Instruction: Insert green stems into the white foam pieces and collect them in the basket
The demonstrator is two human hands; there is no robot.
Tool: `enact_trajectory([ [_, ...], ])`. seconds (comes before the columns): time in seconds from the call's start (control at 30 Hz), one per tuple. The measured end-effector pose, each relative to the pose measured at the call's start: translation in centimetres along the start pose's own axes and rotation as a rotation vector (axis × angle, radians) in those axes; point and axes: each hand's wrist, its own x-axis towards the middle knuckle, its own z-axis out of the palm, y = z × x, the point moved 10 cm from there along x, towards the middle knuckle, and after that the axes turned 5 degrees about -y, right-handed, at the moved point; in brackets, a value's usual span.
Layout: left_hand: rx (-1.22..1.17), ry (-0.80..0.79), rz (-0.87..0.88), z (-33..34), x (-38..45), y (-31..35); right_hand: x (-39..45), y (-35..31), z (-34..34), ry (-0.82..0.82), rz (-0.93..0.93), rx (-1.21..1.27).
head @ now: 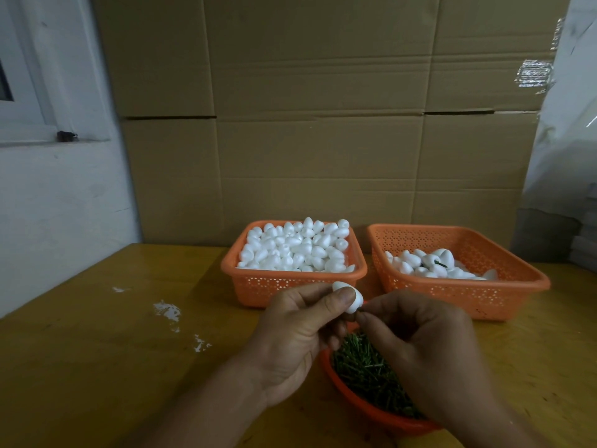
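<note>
A wall of cardboard boxes [323, 124] closes off the far side, and in front of it a yellow-brown table [97, 350] carries three orange containers. The far left basket [290, 287] is heaped with plain white foam pieces [297, 247]; the far right basket [484, 299] holds a smaller layer of finished ones, a green stem showing on at least one. Nearest, partly under the hands, an orange bowl [352, 396] is full of loose green stems [365, 370].

The left hand [297, 334] pinches one foam piece [347, 297] between thumb and curled fingers, above the bowl. The right hand [416, 337] has its fingertips closed together right at the piece's near end, apparently on a stem, though the stem itself is almost hidden.

The foam looks very light and easily dented, so a gentle hold round its widest part seems wise; the stem looks thin and stiff, best gripped close to the entering tip so it cannot bend
</note>
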Motion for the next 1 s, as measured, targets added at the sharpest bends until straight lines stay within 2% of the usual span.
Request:
enact_trajectory([
  [0.33, 0.11, 0.027, 0.081, -0.4, 0.1, 0.2, -0.2, 0.4, 0.6, -0.033, -0.002, 0.049],
  [0.53, 0.235, 0.085, 0.104, -1.3, 0.3, 0.1, -0.2, 0.6, 1.0, -0.051, 0.023, 0.075],
  [0.67, 0.34, 0.063, 0.143, -1.0, 0.2, 0.5, -0.2, 0.6, 1.0, -0.055, 0.037, 0.096],
  [1.0, 0.612, 0.029, 0.352, 0.8, -0.9, 3.0, -0.3, 0.4, 1.0, -0.02, 0.051, 0.148],
])
